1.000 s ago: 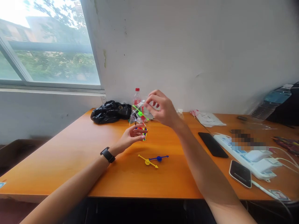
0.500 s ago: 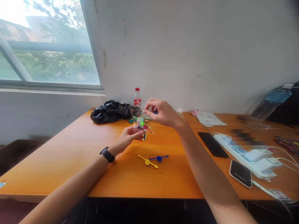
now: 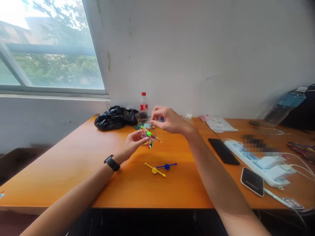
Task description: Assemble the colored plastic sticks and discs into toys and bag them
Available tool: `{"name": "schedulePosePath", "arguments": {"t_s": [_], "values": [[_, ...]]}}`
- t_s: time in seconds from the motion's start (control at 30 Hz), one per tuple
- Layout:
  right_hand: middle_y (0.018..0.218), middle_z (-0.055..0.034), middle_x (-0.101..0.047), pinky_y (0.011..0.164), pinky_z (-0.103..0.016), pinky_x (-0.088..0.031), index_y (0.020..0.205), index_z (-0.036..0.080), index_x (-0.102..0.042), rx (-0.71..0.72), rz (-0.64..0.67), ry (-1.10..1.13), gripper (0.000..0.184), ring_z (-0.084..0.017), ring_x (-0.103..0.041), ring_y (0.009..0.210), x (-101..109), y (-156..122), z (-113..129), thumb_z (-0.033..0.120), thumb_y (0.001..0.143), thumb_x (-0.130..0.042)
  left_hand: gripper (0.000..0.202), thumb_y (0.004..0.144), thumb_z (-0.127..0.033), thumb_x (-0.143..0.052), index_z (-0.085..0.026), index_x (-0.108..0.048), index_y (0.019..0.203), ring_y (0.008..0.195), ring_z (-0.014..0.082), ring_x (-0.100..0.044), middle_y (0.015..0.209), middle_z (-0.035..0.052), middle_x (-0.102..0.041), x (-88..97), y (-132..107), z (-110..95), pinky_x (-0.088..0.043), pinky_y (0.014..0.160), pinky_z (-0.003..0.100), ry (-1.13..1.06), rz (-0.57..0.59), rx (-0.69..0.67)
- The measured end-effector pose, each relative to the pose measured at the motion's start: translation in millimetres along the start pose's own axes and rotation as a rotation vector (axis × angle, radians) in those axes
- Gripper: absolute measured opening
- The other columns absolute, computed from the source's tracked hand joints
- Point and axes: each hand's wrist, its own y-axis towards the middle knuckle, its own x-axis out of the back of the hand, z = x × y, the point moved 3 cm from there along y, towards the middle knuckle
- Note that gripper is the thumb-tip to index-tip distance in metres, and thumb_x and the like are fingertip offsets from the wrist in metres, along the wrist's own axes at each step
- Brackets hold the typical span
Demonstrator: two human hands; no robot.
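Observation:
A clear plastic bag (image 3: 141, 118) hangs above the table between my hands, with small coloured plastic pieces in its lower part. My left hand (image 3: 136, 141) is closed on the bag's lower side, thumb on top. A bright green arrow spinner (image 3: 149, 133) shows just past that thumb; whether it lies inside or outside the bag I cannot tell. Higher and to the right, my right hand (image 3: 166, 120) pinches the bag's upper edge between thumb and fingers. On the table nearer to me, a yellow arrow spinner (image 3: 154, 170) and a blue arrow spinner (image 3: 166, 167) lie touching or almost touching.
Behind my hands are a black plastic bag (image 3: 113, 118) and a red-capped bottle (image 3: 144, 104). To the right lie a black phone (image 3: 223, 151), a white power strip (image 3: 256, 165) with chargers and cables, and a white-edged device (image 3: 252, 181).
The coloured pieces in the bag have shifted, and the green spinner sits slightly lower, closer to my left thumb. Both hands keep their grip; the spinners on the table lie as before.

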Motion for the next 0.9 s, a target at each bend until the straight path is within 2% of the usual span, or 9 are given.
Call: {"name": "schedulePosePath", "arguments": {"t_s": [0.23,0.43,0.5,0.57,0.67,0.73,0.8,0.83,0.9], "values": [[0.098,-0.0034,-0.066,0.071,-0.032,-0.043,0.083,0.02,-0.074,-0.032,0.05,0.021,0.018,-0.015,-0.058,0.079,-3.5,-0.8,-5.3,0.034,0.093,-0.071,0.039,0.086,-0.045,-0.084,-0.014,-0.074,0.107,0.107,0.0309,-0.074,0.111,0.0136,-0.079,-1.4,-1.5,-2.3,-0.059,0.093,0.042,0.016,0.01,0.021],[0.099,-0.0044,-0.063,0.07,-0.031,-0.043,0.084,0.019,-0.075,0.017,0.06,0.06,0.014,-0.015,-0.057,0.081,-14.7,4.3,-3.5,0.026,0.093,-0.067,0.05,0.086,-0.043,-0.085,-0.016,-0.067,0.124,0.11,0.0312,-0.075,0.122,0.0155,-0.076,-2.2,-0.8,2.4,-0.059,0.096,0.046,-0.103,0.055,0.014],[0.102,-0.0051,-0.062,0.071,-0.031,-0.043,0.083,0.018,-0.074,0.031,0.048,0.073,0.015,-0.016,-0.056,0.082,-18.5,5.5,-1.6,0.026,0.094,-0.066,0.053,0.083,-0.042,-0.087,-0.016,-0.067,0.125,0.108,0.0305,-0.075,0.124,0.0164,-0.076,-2.5,-1.4,3.4,-0.06,0.092,0.043,-0.082,0.056,0.044],[0.104,-0.0054,-0.061,0.073,-0.031,-0.043,0.083,0.018,-0.073,0.04,0.038,0.07,0.017,-0.015,-0.055,0.082,-21.3,6.1,0.9,0.026,0.095,-0.065,0.053,0.081,-0.042,-0.089,-0.015,-0.069,0.123,0.102,0.0294,-0.076,0.118,0.0161,-0.078,-2.6,-2.3,4.8,-0.061,0.082,0.038,-0.021,0.053,0.091],[0.112,-0.0062,-0.06,0.078,-0.032,-0.044,0.09,0.019,-0.07,0.063,-0.025,0.036,0.008,-0.017,-0.056,0.088,-20.6,6.4,6.9,0.025,0.093,-0.066,0.047,0.082,-0.046,-0.087,-0.014,-0.074,0.114,0.093,0.0282,-0.077,0.106,0.0149,-0.08,-1.1,-2.1,8.9,-0.059,0.072,0.033,0.052,0.028,0.142],[0.114,-0.0068,-0.06,0.082,-0.032,-0.044,0.097,0.02,-0.067,0.079,-0.133,-0.017,0.007,-0.019,-0.056,0.095,-15.6,6.0,12.3,0.024,0.091,-0.069,0.045,0.082,-0.048,-0.086,-0.014,-0.075,0.109,0.092,0.0273,-0.077,0.103,0.0144,-0.08,1.5,-0.4,12.2,-0.06,0.076,0.035,0.048,-0.016,0.14],[0.104,-0.0057,-0.062,0.08,-0.032,-0.043,0.094,0.019,-0.064,0.06,-0.22,-0.065,0.007,-0.019,-0.055,0.091,-10.1,4.7,17.4,0.024,0.09,-0.069,0.045,0.082,-0.049,-0.086,-0.013,-0.076,0.108,0.094,0.0273,-0.077,0.106,0.0144,-0.08,5.3,2.0,14.9,-0.061,0.082,0.038,0.01,-0.074,0.12],[0.095,-0.0042,-0.062,0.075,-0.031,-0.041,0.089,0.019,-0.063,0.037,-0.21,-0.073,0.008,-0.017,-0.054,0.084,-9.0,4.0,19.3,0.026,0.092,-0.067,0.046,0.082,-0.049,-0.087,-0.013,-0.076,0.108,0.095,0.0274,-0.076,0.108,0.0143,-0.08,7.5,3.2,15.7,-0.061,0.084,0.04,-0.01,-0.105,0.107],[0.078,-0.001,-0.06,0.065,-0.03,-0.036,0.08,0.018,-0.062,-0.01,-0.045,-0.044,0.019,-0.014,-0.049,0.07,-13.4,2.2,21.0,0.029,0.095,-0.063,0.045,0.081,-0.049,-0.087,-0.013,-0.076,0.105,0.095,0.0268,-0.076,0.107,0.0132,-0.08,12.1,5.2,15.9,-0.061,0.086,0.04,-0.036,-0.158,0.075]]}}
